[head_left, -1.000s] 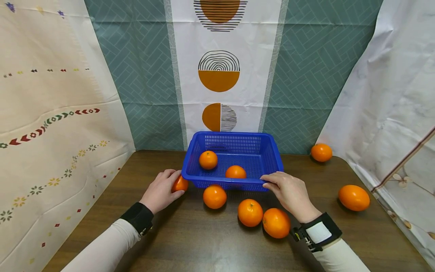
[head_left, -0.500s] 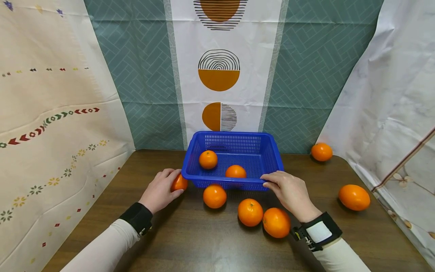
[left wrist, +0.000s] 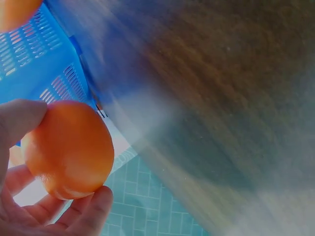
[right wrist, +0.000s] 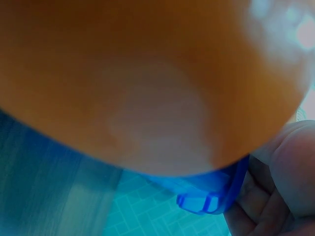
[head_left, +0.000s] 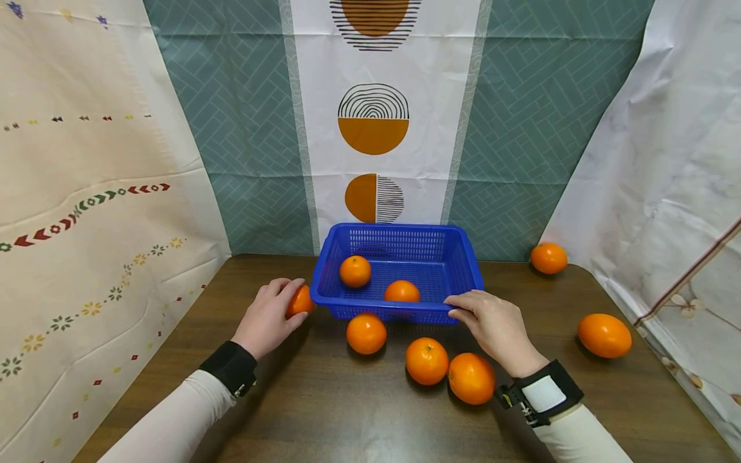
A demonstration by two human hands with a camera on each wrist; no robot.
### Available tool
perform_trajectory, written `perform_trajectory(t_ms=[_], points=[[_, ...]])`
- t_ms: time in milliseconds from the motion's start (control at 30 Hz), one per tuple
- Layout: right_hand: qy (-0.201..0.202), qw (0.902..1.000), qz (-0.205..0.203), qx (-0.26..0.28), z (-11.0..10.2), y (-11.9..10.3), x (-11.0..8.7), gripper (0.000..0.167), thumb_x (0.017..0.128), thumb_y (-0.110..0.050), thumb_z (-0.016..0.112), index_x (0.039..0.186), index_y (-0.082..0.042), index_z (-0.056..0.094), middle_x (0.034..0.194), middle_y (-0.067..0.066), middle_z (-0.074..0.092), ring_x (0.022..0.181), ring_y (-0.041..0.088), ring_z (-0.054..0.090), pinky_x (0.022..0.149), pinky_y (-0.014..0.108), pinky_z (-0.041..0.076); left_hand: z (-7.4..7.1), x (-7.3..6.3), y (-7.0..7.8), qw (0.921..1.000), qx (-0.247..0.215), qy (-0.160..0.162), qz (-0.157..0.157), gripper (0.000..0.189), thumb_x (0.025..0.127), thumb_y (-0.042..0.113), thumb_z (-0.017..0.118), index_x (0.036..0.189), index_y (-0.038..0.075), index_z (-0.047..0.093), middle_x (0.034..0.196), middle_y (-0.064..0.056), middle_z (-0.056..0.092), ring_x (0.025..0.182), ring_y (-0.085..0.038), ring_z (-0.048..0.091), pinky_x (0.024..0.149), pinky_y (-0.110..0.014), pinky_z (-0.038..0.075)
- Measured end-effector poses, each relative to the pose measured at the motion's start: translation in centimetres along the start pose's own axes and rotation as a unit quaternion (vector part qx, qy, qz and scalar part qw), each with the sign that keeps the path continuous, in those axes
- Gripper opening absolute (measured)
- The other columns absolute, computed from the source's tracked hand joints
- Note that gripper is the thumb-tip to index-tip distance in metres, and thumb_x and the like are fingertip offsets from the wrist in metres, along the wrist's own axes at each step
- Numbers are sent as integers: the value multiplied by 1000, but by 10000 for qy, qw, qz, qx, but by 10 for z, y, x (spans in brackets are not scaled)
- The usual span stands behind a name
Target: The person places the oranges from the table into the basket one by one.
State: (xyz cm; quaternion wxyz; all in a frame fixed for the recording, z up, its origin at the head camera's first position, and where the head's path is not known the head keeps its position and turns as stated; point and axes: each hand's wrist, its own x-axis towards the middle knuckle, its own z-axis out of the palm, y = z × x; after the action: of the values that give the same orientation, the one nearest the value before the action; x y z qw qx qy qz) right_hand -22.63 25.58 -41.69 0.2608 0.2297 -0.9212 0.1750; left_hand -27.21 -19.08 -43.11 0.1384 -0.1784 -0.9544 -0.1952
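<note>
My left hand grips an orange just left of the blue plastic basket. In the left wrist view, thumb and fingertips curl round that orange, close to the basket wall. Two oranges lie inside the basket, one at the left and one behind the front wall. My right hand pinches the basket's front rim near its right corner. In the right wrist view, a blurred orange covers most of the picture, with the right hand at the basket rim.
On the brown wooden table, one orange sits before the basket. Two more, the left one and the right one, stand near my right wrist. Farther right are an orange and another by the back cloth.
My left hand and its orange have shifted slightly left and away from the viewer, opening more of the orange to sight. The right hand and the basket look unmoved.
</note>
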Motion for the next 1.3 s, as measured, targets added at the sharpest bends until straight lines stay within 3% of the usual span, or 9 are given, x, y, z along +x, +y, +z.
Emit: perform_trajectory(t_ms=[500, 833, 1300], points=[[-81, 9999, 79, -11, 0, 1, 1, 23, 97, -18, 86, 119, -14, 85, 111, 4, 82, 101, 29, 80, 78, 52, 66, -10, 6, 1, 9983, -47, 588, -22, 68, 99, 18, 87, 158, 7, 56, 148, -27, 54, 134, -50, 52, 106, -69, 54], [-109, 9999, 117, 49, -1, -1, 1, 22, 97, -18, 85, 120, -15, 85, 111, 3, 82, 102, 29, 79, 80, 52, 66, -16, 13, 3, 9954, -74, 929, 229, 65, 98, 18, 87, 156, 7, 57, 147, -28, 54, 132, -51, 51, 100, -70, 57], [-127, 9998, 128, 26, -1, 0, 1, 23, 97, -18, 86, 120, -15, 85, 112, 3, 82, 103, 28, 79, 81, 52, 66, -34, 22, 9, 9926, -90, 1199, 174, 65, 98, 16, 87, 155, 6, 58, 147, -27, 54, 132, -51, 51, 100, -72, 56]])
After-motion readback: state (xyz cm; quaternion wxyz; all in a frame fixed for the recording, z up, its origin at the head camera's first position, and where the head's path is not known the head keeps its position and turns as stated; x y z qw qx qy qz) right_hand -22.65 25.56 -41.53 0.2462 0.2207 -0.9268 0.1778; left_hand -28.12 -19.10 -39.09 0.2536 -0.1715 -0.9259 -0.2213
